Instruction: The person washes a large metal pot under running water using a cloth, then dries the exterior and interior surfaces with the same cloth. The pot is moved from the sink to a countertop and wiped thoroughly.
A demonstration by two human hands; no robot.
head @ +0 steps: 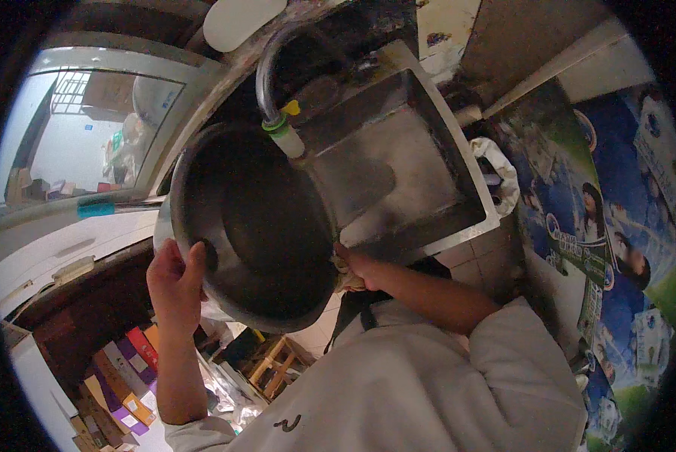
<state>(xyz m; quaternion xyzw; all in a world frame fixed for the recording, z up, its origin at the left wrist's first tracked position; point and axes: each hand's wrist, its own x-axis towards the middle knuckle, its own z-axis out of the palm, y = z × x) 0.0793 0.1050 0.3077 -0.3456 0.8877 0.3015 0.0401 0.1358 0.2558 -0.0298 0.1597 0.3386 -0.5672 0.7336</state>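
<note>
A large dark round basin (264, 220) is tilted towards me at the left side of a metal sink (406, 169). My left hand (180, 277) grips its left rim, with the thumb on the inside. On the basin's lower right rim is my right hand (360, 268), which also holds a crumpled light cloth (346, 278) against the outside. A curved metal faucet (266, 79) with a green and white nozzle (286, 138) and a yellow tab points down between the basin and the sink bowl. The basin looks empty inside, though its bottom is dark.
A window (95, 124) and a white ledge (78, 243) lie at the left. Several boxes (123, 384) and a wooden crate (279, 367) are low on the left. A white looped hose or cloth (504, 175) hangs right of the sink, near a wall with posters (614, 226).
</note>
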